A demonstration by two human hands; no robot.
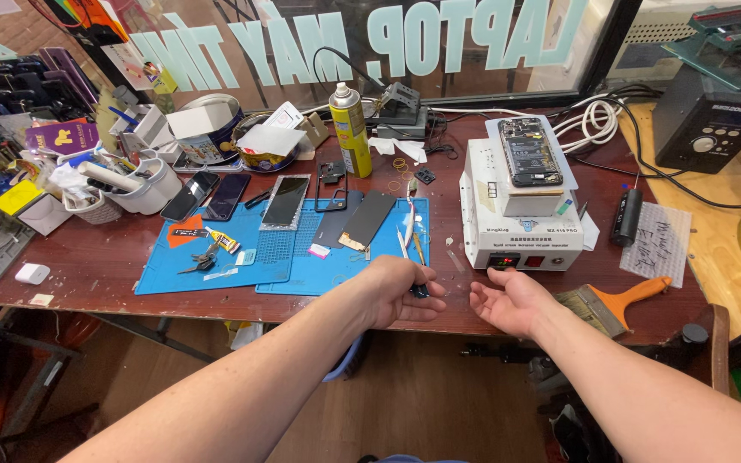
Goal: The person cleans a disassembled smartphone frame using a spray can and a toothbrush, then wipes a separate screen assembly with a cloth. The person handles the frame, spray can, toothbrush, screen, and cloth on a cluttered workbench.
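Note:
My left hand [398, 291] hovers at the front edge of the red-brown workbench [96, 274], its fingers closed around a small dark tool [420, 291]. My right hand [512, 302] is open, palm up, just in front of a white heating machine [521, 225]. An opened phone [529, 152] lies on top of that machine. Just beyond my left hand, on a blue work mat [336, 266], lie a black phone screen [367, 219], a glass panel [286, 202] and thin tools [408, 225].
A yellow spray can [351, 130] stands at the back. Phones [227, 196], white cups and parts boxes crowd the left. An orange-handled brush [615, 304] and a black cylinder [627, 217] lie right of the machine. A black power unit [707, 129] sits on a wooden table.

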